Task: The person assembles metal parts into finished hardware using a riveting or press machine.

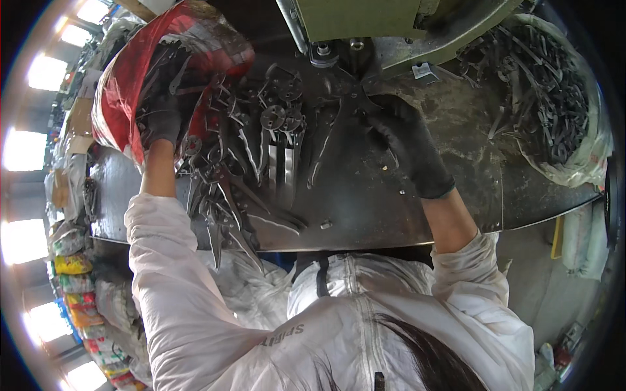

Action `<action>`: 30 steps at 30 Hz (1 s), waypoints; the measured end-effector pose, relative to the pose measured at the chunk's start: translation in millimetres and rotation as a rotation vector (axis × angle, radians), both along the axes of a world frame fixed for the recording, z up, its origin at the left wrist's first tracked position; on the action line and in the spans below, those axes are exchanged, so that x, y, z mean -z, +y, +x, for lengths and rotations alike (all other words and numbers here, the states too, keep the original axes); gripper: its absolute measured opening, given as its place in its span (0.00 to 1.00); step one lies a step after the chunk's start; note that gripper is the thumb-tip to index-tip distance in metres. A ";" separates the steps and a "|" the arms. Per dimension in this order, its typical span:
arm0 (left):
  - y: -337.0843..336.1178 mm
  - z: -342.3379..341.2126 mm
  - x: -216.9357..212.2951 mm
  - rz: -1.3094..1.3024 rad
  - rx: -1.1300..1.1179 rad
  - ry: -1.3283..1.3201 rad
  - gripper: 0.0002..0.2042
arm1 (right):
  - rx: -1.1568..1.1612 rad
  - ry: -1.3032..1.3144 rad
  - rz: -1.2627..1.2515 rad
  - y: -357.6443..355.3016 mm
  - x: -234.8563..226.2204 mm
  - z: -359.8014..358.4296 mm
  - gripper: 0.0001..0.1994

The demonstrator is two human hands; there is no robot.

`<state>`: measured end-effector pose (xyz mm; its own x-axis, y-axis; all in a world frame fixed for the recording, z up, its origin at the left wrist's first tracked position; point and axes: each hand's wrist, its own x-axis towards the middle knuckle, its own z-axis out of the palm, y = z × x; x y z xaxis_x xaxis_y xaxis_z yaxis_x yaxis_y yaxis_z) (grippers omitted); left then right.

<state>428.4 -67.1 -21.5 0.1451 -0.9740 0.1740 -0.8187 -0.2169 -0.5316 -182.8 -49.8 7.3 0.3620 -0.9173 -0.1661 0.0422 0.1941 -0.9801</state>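
Note:
In a dark glove, my right hand [407,143] is closed around one handle of a plier-like metal tool [340,107]. The tool's head lies under the press, and its other long handle points down the bench toward me. My left hand [162,124], also gloved, reaches into a red and white sack [120,98] of dark metal parts; its fingers are lost among them. Between my hands lies a pile of similar metal tools [225,176], some with round pierced discs [274,117] at the head.
A green press [358,19] stands at the back of the dark metal bench [365,221]. At the right is a clear plastic sack [590,117] filled with thin metal parts. A small metal piece [326,224] lies near the front edge. Stacked sacks [75,264] line the left.

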 end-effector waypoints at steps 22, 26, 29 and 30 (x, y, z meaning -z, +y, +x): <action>88.7 -407.7 38.4 0.116 0.329 1.510 0.14 | -0.006 0.056 0.195 -9.3 28.9 -14.9 0.15; 39.3 -382.9 80.1 -0.276 0.486 1.609 0.13 | 0.008 0.101 0.088 -16.8 52.5 -21.4 0.17; 1.8 -349.9 72.4 -0.273 0.324 1.537 0.15 | -0.014 0.034 0.102 -9.0 36.0 -1.0 0.18; 0.3 -324.7 80.1 -0.281 0.207 1.688 0.15 | -0.012 0.003 0.127 -0.3 27.5 13.8 0.19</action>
